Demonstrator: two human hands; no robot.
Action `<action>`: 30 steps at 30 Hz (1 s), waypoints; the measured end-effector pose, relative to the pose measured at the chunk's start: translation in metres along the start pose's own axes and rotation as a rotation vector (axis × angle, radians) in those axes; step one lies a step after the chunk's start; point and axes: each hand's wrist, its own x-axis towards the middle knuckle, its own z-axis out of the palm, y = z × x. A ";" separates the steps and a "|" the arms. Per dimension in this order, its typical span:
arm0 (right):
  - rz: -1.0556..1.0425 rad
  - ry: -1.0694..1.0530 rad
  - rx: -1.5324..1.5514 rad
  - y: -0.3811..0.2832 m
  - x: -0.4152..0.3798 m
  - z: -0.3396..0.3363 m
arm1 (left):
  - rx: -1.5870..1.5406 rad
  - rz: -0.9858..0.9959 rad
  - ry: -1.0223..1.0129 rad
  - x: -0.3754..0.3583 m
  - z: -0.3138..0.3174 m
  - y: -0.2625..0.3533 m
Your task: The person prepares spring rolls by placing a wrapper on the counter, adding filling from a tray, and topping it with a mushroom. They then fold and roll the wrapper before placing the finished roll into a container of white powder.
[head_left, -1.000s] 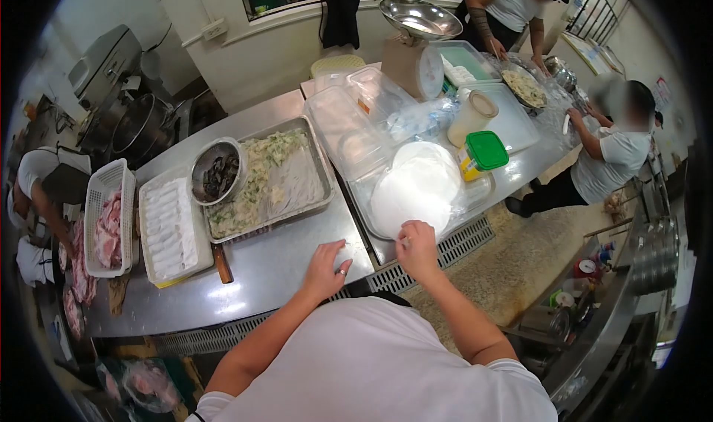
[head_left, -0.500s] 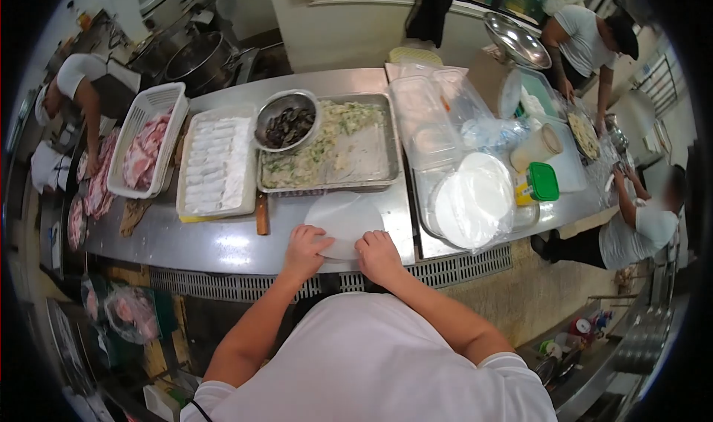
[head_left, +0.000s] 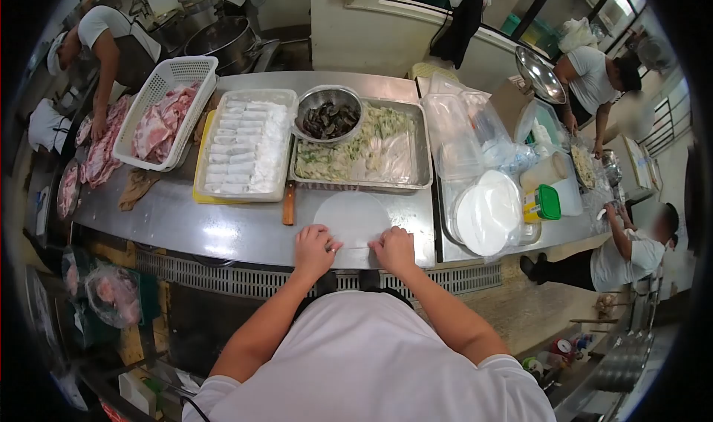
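A round, translucent rice paper wrapper lies flat on the steel table in front of me. My left hand has its fingers curled at the wrapper's near left edge, thumb pointing inward. Opposite it, my right hand pinches at the near right edge. Just beyond the wrapper is a metal tray of pale filling with green bits. A steel bowl of dark pieces rests over the tray's left end. Left of that, white rolls lie in rows in a plastic tray.
A knife with a wooden handle lies by the filling tray. Raw meat fills a white basket at left. A stack of round white wrappers and a green-lidded tub stand at right. Other people work at both sides.
The view has shifted, so the table's things appear further right. My hands have drawn slightly toward me along the wrapper's near edge; the wrapper lies flatter.
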 end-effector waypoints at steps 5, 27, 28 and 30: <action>0.153 -0.051 -0.045 -0.015 0.008 -0.004 | 0.145 0.461 -0.081 0.001 0.003 0.006; -0.073 0.157 0.279 0.032 0.113 -0.081 | -0.050 0.088 0.103 0.012 0.014 0.005; -0.076 0.107 0.249 0.035 0.135 -0.084 | -0.025 0.074 0.097 0.009 0.014 0.005; -0.086 0.003 0.187 0.044 0.178 -0.080 | -0.001 0.064 0.093 0.007 0.014 0.004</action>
